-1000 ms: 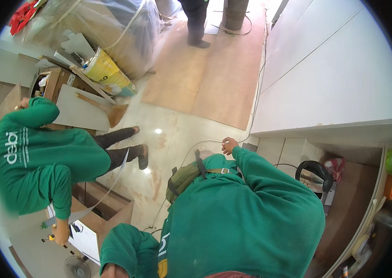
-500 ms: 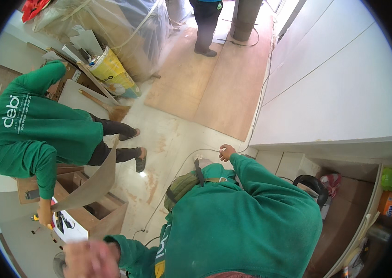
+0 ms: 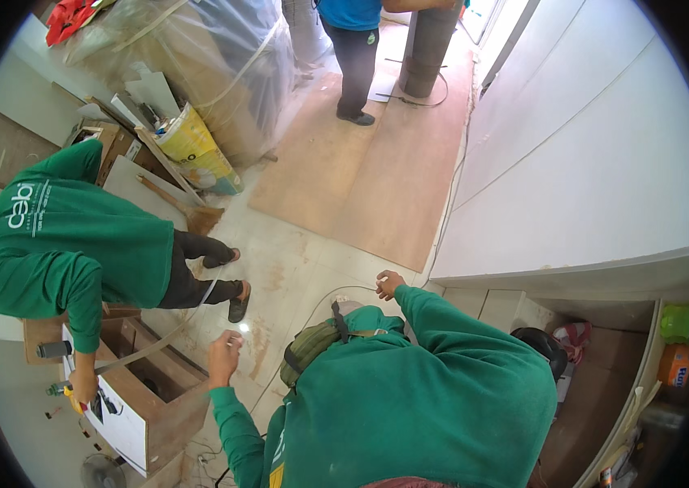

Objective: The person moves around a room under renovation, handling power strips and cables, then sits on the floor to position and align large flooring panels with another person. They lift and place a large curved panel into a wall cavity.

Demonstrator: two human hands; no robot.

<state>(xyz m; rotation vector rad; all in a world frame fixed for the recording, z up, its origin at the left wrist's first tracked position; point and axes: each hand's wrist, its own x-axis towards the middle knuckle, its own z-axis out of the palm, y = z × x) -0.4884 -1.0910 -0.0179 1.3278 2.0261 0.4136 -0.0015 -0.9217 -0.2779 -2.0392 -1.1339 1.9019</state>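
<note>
My left hand (image 3: 223, 358) is raised over the tiled floor, its fingers loosely bent, with nothing visible in it. My right hand (image 3: 390, 285) hovers ahead of my waist, fingers half curled and apart, also without a visible object. Below it, an olive waist pouch (image 3: 309, 353) sits at my front. On the floor, a thin cable (image 3: 333, 290) runs beneath the right hand. Left of me, a co-worker in a green shirt (image 3: 109, 244) bends over, one hand (image 3: 83, 382) at a long, thin, curved strip (image 3: 161, 342) that passes above a brown open wooden box (image 3: 178, 398).
Plywood sheets (image 3: 344, 187) cover the far floor, where another person (image 3: 351, 65) stands beside a grey column (image 3: 427, 49). A broom (image 3: 200, 218) and a yellow sack (image 3: 196, 150) lean at the left. White panels (image 3: 588, 146) line the right, above an open compartment (image 3: 605, 366).
My left hand has swung forward and upward from the lower edge. The right hand has shifted slightly left and down. The co-worker's strip has dropped and now shows its narrow edge.
</note>
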